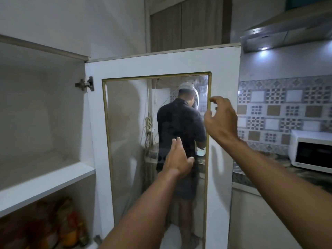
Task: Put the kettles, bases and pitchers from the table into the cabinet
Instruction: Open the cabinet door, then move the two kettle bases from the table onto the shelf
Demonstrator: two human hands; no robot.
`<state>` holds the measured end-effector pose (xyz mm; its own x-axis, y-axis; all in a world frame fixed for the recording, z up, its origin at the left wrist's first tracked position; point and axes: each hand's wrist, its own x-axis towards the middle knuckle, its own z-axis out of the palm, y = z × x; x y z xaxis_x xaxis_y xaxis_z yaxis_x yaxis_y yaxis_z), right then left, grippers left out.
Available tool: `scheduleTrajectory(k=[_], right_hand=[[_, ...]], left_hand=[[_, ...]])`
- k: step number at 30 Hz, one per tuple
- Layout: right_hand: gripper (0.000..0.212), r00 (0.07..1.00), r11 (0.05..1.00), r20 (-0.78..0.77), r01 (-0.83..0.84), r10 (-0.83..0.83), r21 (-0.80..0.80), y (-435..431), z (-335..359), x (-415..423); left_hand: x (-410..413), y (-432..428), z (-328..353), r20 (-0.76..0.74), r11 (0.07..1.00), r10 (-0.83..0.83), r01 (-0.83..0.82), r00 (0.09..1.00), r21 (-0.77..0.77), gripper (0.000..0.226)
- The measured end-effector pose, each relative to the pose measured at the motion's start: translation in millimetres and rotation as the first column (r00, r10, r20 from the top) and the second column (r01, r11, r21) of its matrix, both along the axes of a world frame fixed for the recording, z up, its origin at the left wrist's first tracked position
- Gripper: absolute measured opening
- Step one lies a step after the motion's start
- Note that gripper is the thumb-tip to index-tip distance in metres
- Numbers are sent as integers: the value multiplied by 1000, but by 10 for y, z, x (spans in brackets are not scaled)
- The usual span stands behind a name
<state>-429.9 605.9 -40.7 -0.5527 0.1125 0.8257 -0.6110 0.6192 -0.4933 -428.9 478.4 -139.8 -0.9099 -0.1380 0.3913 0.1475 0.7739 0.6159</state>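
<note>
The white cabinet point(45, 178) stands open on the left, and its upper shelf holds nothing. Its door point(97, 123) is swung wide towards me, with a gold-framed glass panel in the middle. My left hand point(177, 159) hovers flat in front of the glass, fingers apart, holding nothing. My right hand point(220, 117) is raised by the door's right frame, fingers curled but apart, also holding nothing. No kettle, base or pitcher is in view, and neither is the table.
Through the glass a person point(179, 133) in a dark shirt stands at a counter with their back to me. A white microwave point(312, 151) sits on the counter at right under a range hood point(287, 35). Jars point(70, 229) fill the cabinet's lower shelf.
</note>
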Motion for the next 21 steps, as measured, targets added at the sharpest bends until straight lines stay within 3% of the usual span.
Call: scheduleTrajectory(k=[5,9,15,21], right_hand=[[45,979,938,70,-206,194,278,-805,-168,-2],[51,900,811,204,-435,385,390,-1598,-459,168],[54,647,492,285,-740,707,458,-2841,-845,1084],[56,283,87,350,-871,893,483,-3678,-1258,2787]], left_hand=[[243,-765,58,-31,951,291,-292,956,-104,93],[896,-1435,28,-36,791,578,-570,815,-221,87],[2432,-2204,-114,1,383,920,-897,393,-221,84],[4352,-2317,-447,97,-56,992,-974,-79,-221,84]])
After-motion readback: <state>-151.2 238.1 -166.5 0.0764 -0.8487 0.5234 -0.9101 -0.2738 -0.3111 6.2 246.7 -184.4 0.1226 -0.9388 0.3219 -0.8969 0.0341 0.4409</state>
